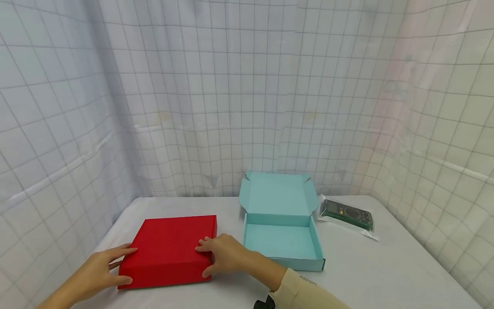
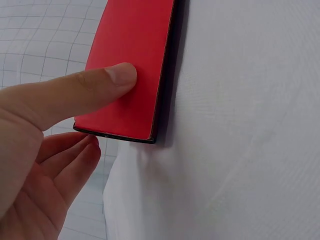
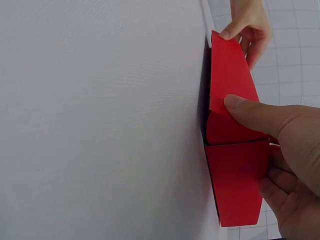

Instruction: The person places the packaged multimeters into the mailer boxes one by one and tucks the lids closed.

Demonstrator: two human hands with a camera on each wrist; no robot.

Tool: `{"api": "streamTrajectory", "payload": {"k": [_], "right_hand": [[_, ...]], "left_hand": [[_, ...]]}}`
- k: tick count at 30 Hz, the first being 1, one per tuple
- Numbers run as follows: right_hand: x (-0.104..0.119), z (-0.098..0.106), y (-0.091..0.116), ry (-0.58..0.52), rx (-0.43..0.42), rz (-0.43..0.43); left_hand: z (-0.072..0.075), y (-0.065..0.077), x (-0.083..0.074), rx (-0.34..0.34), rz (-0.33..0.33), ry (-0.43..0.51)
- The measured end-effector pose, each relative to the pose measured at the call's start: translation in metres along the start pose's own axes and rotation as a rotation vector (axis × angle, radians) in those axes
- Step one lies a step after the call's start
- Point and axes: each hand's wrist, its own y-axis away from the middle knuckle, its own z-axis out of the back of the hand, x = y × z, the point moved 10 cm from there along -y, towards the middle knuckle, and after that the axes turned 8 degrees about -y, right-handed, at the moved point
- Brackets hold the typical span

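My left grip (image 1: 96,271) is clasping the near left corner of the red box (image 1: 170,240), thumb pressing its front. My right grip (image 1: 227,254) is holding the right end, thumb on the front, fingers bending over the top. The box is sitting on the tabletop (image 1: 366,274). Beyond, a teal box (image 1: 295,263) is standing open; a bagged multimeter (image 1: 347,213) is lying farther right.

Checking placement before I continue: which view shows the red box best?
The head view: it shows the red box, top and near side, almost whole. The left wrist view catches only part of its near side, cropped by the frame; the right wrist view shows the near and right sides, partly covered.
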Motion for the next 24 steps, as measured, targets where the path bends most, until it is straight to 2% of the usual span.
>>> {"api": "streamTrajectory", "payload": {"k": [4, 11, 24], "right_hand": [[-0.0004, -0.0017, 0.0010, 0.005, -0.008, -0.007], [-0.0007, -0.0006, -0.0005, 0.031, -0.031, 0.002], [0.0027, -0.0009, 0.0002, 0.047, -0.024, -0.004]], "left_hand": [[-0.0015, 0.0024, -0.0035, -0.030, -0.026, -0.030], [0.0005, 0.0006, -0.0036, -0.055, -0.011, -0.051], [0.0024, -0.0015, -0.0052, -0.031, 0.017, -0.085]]}}
